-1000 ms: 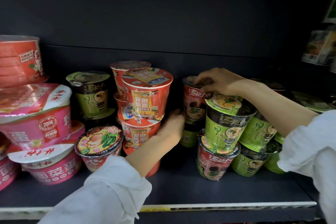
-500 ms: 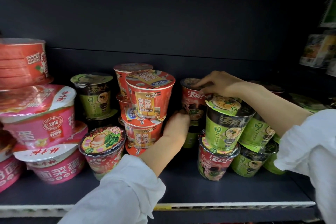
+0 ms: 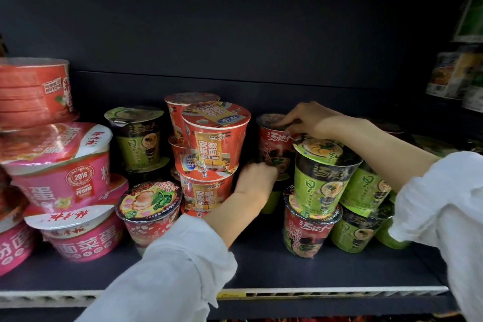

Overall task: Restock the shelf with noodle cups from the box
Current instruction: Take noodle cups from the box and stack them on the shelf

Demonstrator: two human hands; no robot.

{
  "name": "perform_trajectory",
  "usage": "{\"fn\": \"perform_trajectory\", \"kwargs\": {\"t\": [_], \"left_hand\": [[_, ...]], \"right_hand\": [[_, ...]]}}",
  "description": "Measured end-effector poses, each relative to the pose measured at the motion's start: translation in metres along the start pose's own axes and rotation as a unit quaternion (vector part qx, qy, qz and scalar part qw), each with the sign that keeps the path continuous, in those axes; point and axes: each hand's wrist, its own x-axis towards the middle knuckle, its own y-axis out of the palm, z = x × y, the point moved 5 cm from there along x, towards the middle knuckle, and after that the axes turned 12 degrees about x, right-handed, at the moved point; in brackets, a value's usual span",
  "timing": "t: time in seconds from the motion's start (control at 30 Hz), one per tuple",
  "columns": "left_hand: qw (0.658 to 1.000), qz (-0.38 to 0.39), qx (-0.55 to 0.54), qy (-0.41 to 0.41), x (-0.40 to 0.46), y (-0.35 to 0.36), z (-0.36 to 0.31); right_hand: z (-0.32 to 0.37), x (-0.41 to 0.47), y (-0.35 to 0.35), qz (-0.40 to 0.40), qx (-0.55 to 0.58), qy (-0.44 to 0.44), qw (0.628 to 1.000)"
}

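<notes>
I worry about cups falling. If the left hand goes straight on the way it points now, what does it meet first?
Probably the red cup at the back, whose top the right hand holds. The left hand already reaches its lower side; whether they touch is unclear.

A dark shelf (image 3: 274,266) with a pale front edge carries pink bowls (image 3: 86,239) at its left end, a red floral cup (image 3: 150,213) beside them, orange-red cups (image 3: 206,193) mid-shelf, and red (image 3: 308,232) and green cups (image 3: 355,230) toward the right.
</notes>
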Motion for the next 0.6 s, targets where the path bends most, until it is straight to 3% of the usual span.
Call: {"fn": "perform_trajectory", "kwargs": {"t": [0.07, 0.17, 0.3, 0.5, 0.6], "left_hand": [[0.999, -0.030, -0.015, -0.005, 0.000, -0.002, -0.006], [0.981, -0.054, -0.185, -0.006, -0.001, 0.013, 0.000], [0.960, -0.015, -0.279, -0.020, -0.012, 0.039, 0.015], [0.964, -0.074, -0.251, -0.050, -0.011, 0.033, 0.023], [0.974, -0.062, -0.211, -0.059, -0.004, 0.030, 0.021]], "right_hand": [[0.001, 0.000, -0.001, -0.002, -0.005, 0.000, 1.000], [0.000, 0.000, -0.001, -0.006, -0.008, 0.005, 1.000], [0.000, -0.001, 0.001, -0.010, -0.021, 0.007, 1.000], [0.001, -0.004, 0.001, -0.004, -0.004, 0.003, 1.000], [0.002, -0.006, 0.001, -0.004, 0.007, -0.003, 1.000]]}}
